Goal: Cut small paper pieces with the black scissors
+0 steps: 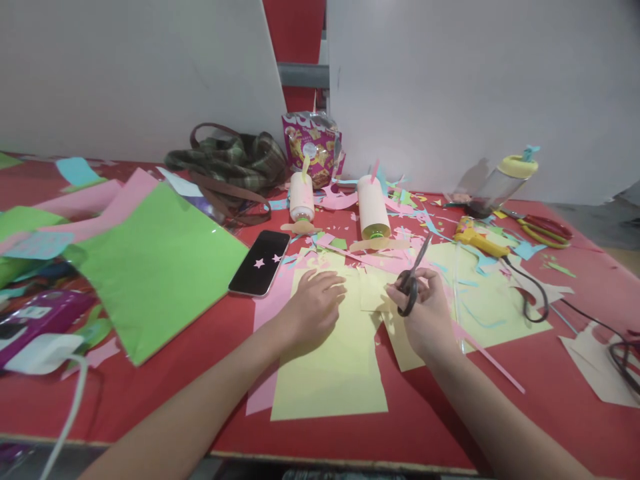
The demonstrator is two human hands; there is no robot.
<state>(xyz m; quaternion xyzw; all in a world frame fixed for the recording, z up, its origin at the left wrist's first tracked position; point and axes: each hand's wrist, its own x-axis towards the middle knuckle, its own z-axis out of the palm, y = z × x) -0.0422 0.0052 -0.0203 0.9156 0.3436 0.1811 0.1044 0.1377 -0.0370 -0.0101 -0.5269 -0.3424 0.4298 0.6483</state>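
My right hand (425,310) grips small black-handled scissors (413,287), their blades pointing up and away from me. Over the yellow paper sheet (330,380) rests my left hand (319,307), its fingers stretched out and holding nothing that I can see. Pink paper (260,393) shows from under that sheet's left side. Between the hands lies a smaller yellow piece (373,293). A black-screened phone (261,264) with two little pink paper stars on it sits left of my left hand. Beyond the hands stand two paper-wrapped bottles, a short one (301,197) and a taller one (373,205).
At left are a green sheet (165,267), pink paper and a white charger (44,353) with its cable. Right are a yellow glue gun (480,238) with a black cord, red-handled scissors (545,227) and a clear bottle (500,187). A snack bag (315,150) and plaid bag (245,160) stand behind.
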